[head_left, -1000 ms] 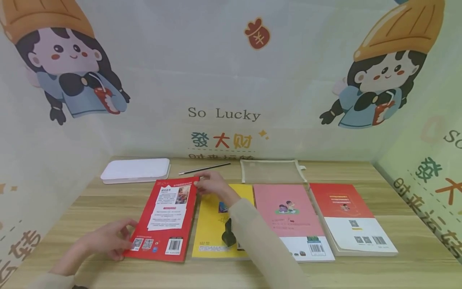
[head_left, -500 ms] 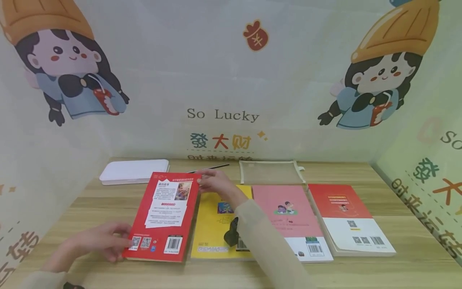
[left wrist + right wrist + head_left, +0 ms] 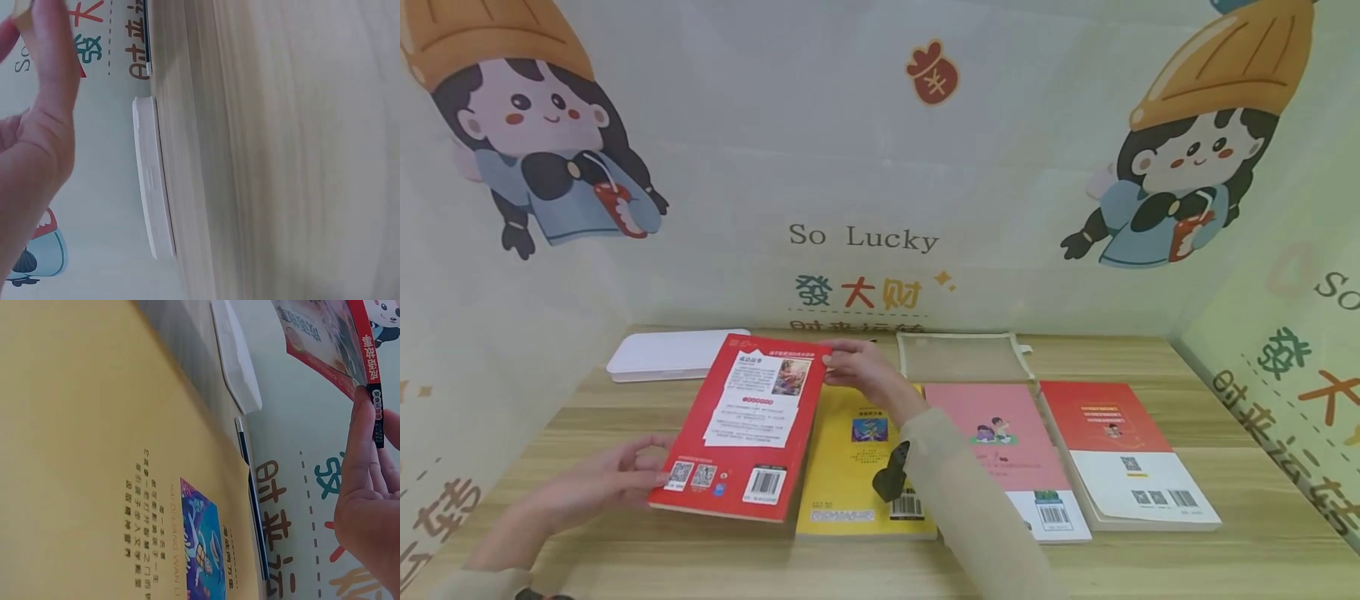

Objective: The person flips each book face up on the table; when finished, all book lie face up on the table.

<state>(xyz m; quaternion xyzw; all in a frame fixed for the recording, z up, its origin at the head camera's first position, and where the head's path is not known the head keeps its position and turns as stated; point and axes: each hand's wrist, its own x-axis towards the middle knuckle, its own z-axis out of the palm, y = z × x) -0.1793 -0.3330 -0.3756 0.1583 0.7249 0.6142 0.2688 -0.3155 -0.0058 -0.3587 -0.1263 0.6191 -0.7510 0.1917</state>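
Observation:
Both hands hold a red paperback book (image 3: 741,429), back cover up, raised above the table. My left hand (image 3: 597,485) pinches its lower left corner, and my right hand (image 3: 871,377) grips the upper right corner. Seen from the right wrist, the book's spine and picture cover (image 3: 328,344) hang clear of the tabletop, with the thumb and fingers at one end of the spine. Under and beside the right forearm lies a yellow book (image 3: 842,487), partly covered by the sleeve. In the left wrist view, the left hand (image 3: 47,119) shows at the edge, holding a corner of the book.
To the right lie a pink-and-white book (image 3: 988,417) and a red-and-white book (image 3: 1138,475). A white pencil case (image 3: 662,354) sits at the back left, partly behind the raised book. A mesh pouch (image 3: 966,358) and a black pencil (image 3: 253,500) lie near the back wall.
The red book has risen off the table and shifted slightly away from me, both hands moving up with it. The black pencil is now mostly hidden in the head view.

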